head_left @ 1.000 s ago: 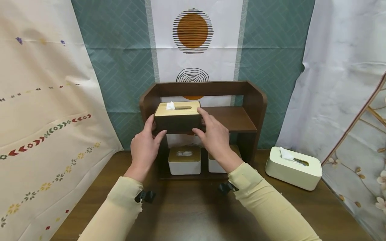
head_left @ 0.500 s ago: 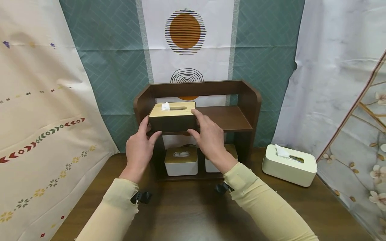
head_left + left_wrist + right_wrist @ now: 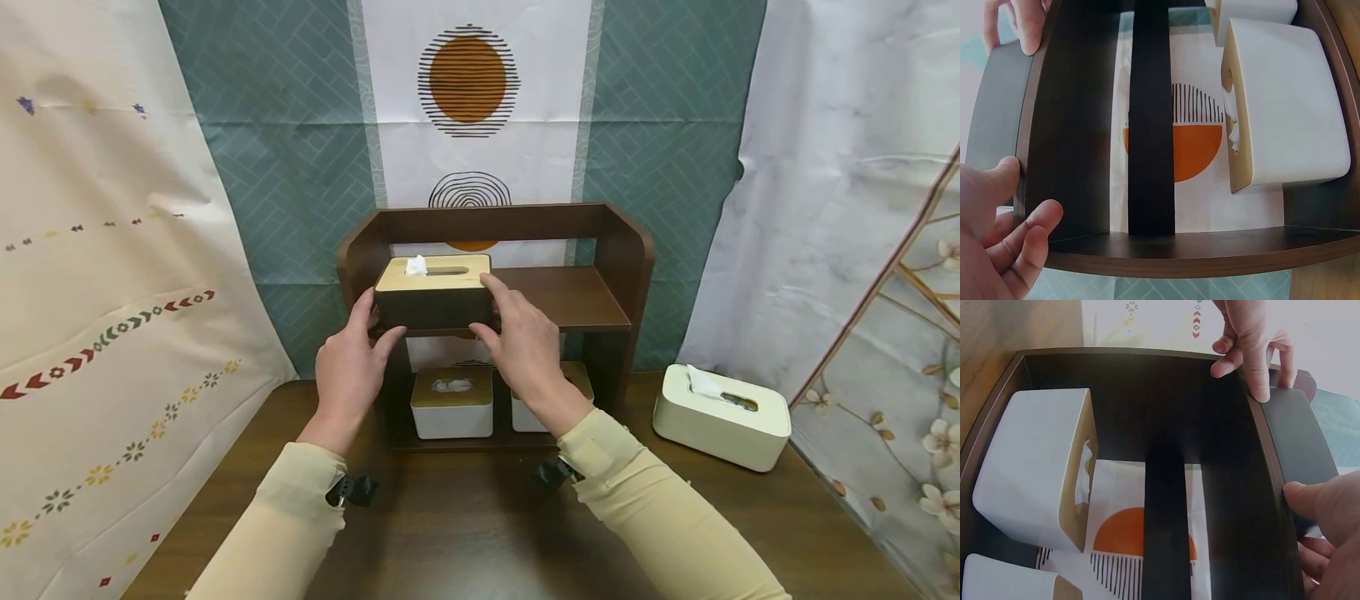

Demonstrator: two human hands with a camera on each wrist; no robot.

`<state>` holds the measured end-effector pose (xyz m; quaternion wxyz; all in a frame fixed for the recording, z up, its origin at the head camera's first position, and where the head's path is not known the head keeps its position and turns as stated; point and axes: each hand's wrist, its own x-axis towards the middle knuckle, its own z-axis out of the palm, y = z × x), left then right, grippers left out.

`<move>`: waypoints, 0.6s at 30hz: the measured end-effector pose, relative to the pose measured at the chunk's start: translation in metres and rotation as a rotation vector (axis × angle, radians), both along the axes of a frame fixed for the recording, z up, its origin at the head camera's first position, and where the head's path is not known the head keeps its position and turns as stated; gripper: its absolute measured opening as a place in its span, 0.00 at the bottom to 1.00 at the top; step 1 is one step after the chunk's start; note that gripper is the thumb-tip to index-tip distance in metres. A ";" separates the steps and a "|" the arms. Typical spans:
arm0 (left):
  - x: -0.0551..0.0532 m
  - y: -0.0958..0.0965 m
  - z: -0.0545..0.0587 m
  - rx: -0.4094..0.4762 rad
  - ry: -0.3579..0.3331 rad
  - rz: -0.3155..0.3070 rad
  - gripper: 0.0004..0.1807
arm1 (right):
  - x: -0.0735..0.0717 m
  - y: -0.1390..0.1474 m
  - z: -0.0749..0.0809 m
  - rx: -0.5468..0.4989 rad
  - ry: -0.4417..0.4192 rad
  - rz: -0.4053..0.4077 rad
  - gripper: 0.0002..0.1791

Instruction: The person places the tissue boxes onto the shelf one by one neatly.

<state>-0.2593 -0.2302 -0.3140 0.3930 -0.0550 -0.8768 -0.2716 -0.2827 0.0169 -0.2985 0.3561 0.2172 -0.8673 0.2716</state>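
Note:
A black tissue box [image 3: 431, 310] with a pale wooden lid and a white tissue poking from its slot is at the left part of the upper shelf [image 3: 562, 300] of a dark brown desk rack. My left hand [image 3: 348, 372] holds its left end, thumb low at the front corner. At the right end my right hand [image 3: 531, 346] grips it, with a finger by the lid's edge and the thumb below. Both wrist views show the box [image 3: 999, 103] at the shelf's front edge; its back is hidden.
Two white tissue boxes with wooden lids stand on the lower level, the left one [image 3: 452, 421] in full view, the right one [image 3: 528, 417] partly behind my right arm. A pale green tissue box [image 3: 720, 425] sits on the table [image 3: 465, 533] right of the rack.
The head view has shifted slightly. Relative to the rack, the black tissue box and both hands keep nearly the same place and hold.

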 end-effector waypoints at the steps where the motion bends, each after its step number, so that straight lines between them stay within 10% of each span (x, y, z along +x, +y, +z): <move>1: 0.000 0.000 0.000 -0.001 0.001 0.000 0.41 | 0.000 0.000 0.000 0.000 0.003 0.000 0.43; 18: 0.011 0.006 -0.001 0.020 0.045 -0.019 0.43 | 0.006 0.007 -0.003 -0.031 -0.043 0.076 0.53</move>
